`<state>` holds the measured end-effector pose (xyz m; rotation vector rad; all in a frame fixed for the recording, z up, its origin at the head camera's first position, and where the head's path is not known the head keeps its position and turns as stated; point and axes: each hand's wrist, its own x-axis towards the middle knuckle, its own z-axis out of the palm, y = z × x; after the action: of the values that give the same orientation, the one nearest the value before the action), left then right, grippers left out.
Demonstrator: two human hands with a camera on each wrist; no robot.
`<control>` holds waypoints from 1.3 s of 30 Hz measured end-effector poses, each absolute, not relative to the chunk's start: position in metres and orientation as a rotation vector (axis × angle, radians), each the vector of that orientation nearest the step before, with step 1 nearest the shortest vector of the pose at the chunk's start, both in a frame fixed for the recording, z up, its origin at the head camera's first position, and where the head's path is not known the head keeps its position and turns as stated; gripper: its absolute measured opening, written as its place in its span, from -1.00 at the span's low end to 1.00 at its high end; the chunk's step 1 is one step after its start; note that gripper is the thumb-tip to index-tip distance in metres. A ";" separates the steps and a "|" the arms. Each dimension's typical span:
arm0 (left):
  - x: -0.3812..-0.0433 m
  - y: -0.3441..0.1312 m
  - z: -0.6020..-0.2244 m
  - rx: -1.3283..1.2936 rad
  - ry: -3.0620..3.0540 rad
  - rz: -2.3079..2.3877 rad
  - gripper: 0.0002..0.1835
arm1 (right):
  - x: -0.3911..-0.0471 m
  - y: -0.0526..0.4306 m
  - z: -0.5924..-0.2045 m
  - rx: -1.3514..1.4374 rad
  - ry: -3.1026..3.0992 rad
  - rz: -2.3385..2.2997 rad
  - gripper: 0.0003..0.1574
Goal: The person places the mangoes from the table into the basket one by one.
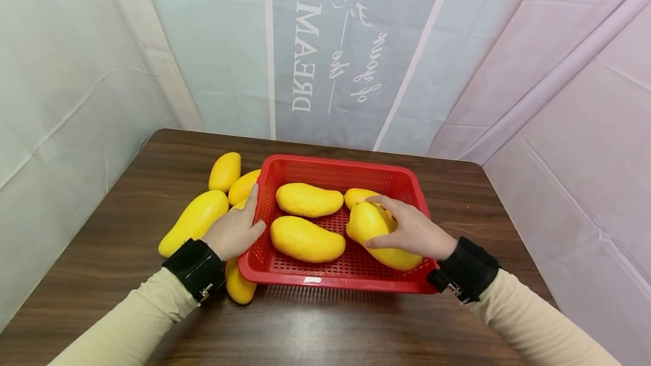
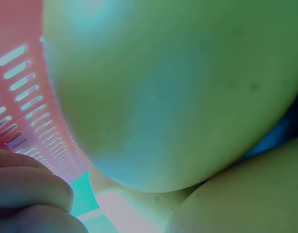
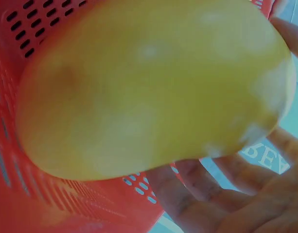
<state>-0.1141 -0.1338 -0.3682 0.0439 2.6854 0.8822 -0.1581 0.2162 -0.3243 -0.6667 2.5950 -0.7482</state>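
Observation:
A red perforated plastic basket (image 1: 325,282) stands on the table with yellow mangoes in it. My right hand (image 1: 414,230) grips a large mango (image 1: 370,222) over the basket's right side, thumb on the near side and fingers on the far side. That mango (image 3: 153,92) fills much of the right wrist view, fingers along its lower edge. Another mango (image 1: 356,195) lies partly hidden behind it. Two mangoes, an upper one (image 1: 309,200) and a lower one (image 1: 307,239), lie in the left half. My left hand (image 1: 236,230) holds the basket's left rim, its thumb over the inside.
Several more mangoes lie on the table left of the basket, among them a long one (image 1: 195,220), a small one (image 1: 225,171) and one by the near left corner (image 1: 240,284). The dark wooden table (image 1: 325,326) meets cloth-covered walls at the back and sides.

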 end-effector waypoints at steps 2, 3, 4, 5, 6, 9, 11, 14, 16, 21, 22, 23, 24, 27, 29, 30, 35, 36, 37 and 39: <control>-0.114 -0.134 -0.369 0.044 2.686 0.881 -0.10 | -0.157 0.215 -0.325 -0.661 2.568 -0.714 0.00; -0.114 -0.134 -0.369 0.045 2.686 0.880 -0.10 | -0.157 0.214 -0.325 -0.660 2.550 -0.701 0.00; -0.114 -0.134 -0.369 0.045 2.688 0.877 -0.10 | -0.156 0.214 -0.325 -0.659 2.528 -0.691 -0.01; -0.114 -0.134 -0.369 0.044 2.689 0.876 -0.10 | -0.156 0.213 -0.326 -0.658 2.508 -0.678 -0.01; -0.115 -0.134 -0.369 0.045 2.689 0.876 -0.10 | -0.155 0.213 -0.326 -0.661 2.487 -0.667 -0.02; -0.115 -0.134 -0.369 0.043 2.689 0.875 -0.10 | -0.155 0.210 -0.327 -0.696 2.427 -0.650 -0.07; -0.115 -0.133 -0.369 0.038 2.691 0.873 -0.10 | -0.155 0.208 -0.327 -0.735 2.401 -0.631 -0.09; -0.115 -0.133 -0.368 0.034 2.695 0.867 -0.10 | -0.155 0.205 -0.328 -0.773 2.393 -0.563 -0.07; -0.115 -0.133 -0.368 0.035 2.696 0.867 -0.11 | -0.154 0.203 -0.329 -0.769 2.397 -0.513 -0.04; -0.115 -0.132 -0.368 0.045 2.701 0.865 -0.11 | -0.153 0.200 -0.329 -0.772 2.394 -0.419 -0.02; -0.115 -0.132 -0.368 0.045 2.702 0.863 -0.11 | -0.153 0.200 -0.329 -0.784 2.390 -0.404 -0.03; -0.115 -0.132 -0.369 0.045 2.702 0.862 -0.11 | -0.153 0.199 -0.330 -0.793 2.388 -0.391 -0.03; -0.115 -0.132 -0.369 0.045 2.701 0.863 -0.11 | -0.153 0.199 -0.330 -0.807 2.386 -0.379 -0.04; -0.115 -0.133 -0.368 0.043 2.705 0.858 -0.11 | -0.154 0.198 -0.330 -0.822 2.383 -0.356 -0.05; -0.115 -0.133 -0.368 0.044 2.707 0.857 -0.11 | -0.154 0.197 -0.330 -0.839 2.381 -0.349 -0.06; -0.115 -0.133 -0.368 0.042 2.708 0.854 -0.11 | -0.154 0.197 -0.331 -0.847 2.378 -0.346 -0.06; -0.115 -0.133 -0.368 0.034 2.706 0.849 -0.11 | -0.154 0.192 -0.331 -0.884 2.366 -0.325 -0.08; -0.115 -0.133 -0.368 0.033 2.705 0.849 -0.11 | -0.154 0.191 -0.331 -0.885 2.363 -0.322 -0.08; -0.115 -0.133 -0.368 0.030 2.703 0.849 -0.11 | -0.154 0.191 -0.331 -0.885 2.362 -0.319 -0.09; -0.115 -0.134 -0.369 0.023 2.699 0.850 -0.10 | -0.155 0.190 -0.331 -0.877 2.354 -0.316 -0.09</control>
<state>-0.1150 -0.1336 -0.3690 0.0231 2.6990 0.8502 -0.1549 0.1895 -0.3313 -0.8765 2.3540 -0.3155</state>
